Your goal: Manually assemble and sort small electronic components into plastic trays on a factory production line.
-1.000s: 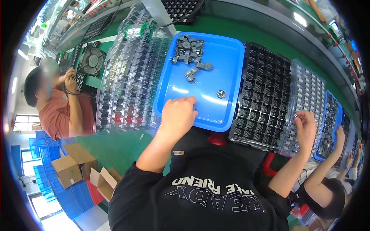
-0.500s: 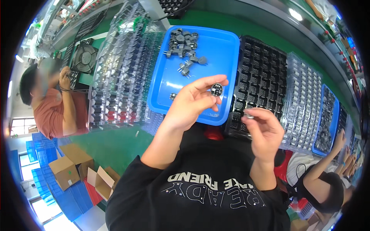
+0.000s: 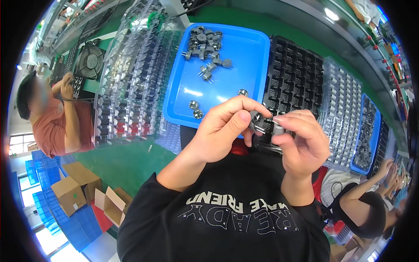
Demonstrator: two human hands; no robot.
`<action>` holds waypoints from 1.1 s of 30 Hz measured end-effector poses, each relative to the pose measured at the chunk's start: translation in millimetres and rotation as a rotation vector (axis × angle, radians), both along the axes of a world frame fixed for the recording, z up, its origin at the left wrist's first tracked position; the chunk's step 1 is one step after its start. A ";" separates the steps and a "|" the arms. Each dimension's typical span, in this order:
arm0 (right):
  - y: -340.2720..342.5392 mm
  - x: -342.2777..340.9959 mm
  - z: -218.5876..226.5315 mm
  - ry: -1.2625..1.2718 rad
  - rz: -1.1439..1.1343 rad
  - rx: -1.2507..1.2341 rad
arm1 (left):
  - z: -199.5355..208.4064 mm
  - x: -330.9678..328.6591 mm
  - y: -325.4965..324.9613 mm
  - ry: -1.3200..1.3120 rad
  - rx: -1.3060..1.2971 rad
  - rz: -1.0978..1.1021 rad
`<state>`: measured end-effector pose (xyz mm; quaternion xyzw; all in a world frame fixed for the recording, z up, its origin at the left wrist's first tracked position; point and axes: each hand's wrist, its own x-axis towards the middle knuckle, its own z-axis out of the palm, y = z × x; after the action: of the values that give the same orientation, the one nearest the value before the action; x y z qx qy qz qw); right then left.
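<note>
My left hand is closed, pinching a dark grey round part with metal pins between thumb and fingers. Close beside it, my right hand grips a small grey cylindrical part at the fingertips. The two parts nearly meet; whether they touch I cannot tell. Behind my left hand lies a blue tray. Grey pinned parts are heaped at its far left. Small round circuit-faced pieces lie near its front, and another round piece is just beyond my left fingers.
Right of the blue tray are a black moulded tray and clear plastic trays. More clear trays are stacked at the left. A co-worker sits far left; another is at the right. Cardboard boxes stand lower left.
Both hands have come together in front of the tray. The round circuit-faced piece has left my left fingers, and a similar piece now lies at the tray's right side.
</note>
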<state>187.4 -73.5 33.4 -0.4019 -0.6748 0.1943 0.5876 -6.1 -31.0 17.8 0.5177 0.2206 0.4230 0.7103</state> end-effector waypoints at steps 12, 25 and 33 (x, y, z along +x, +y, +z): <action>1.6 -16.3 -2.2 -0.162 -0.085 0.052 | 4.5 -4.5 -3.9 0.130 0.006 -0.003; 2.9 -22.5 -12.5 -0.030 -0.141 -0.034 | -3.5 -8.3 -4.9 0.261 0.037 0.042; 16.3 6.2 -19.3 -0.306 -0.011 -0.295 | -26.5 -7.1 5.9 0.567 0.325 0.155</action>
<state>193.6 -57.2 14.1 -0.5123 -0.7181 0.2246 0.4140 -13.2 -25.2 -8.7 0.7029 0.3777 0.3446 0.4945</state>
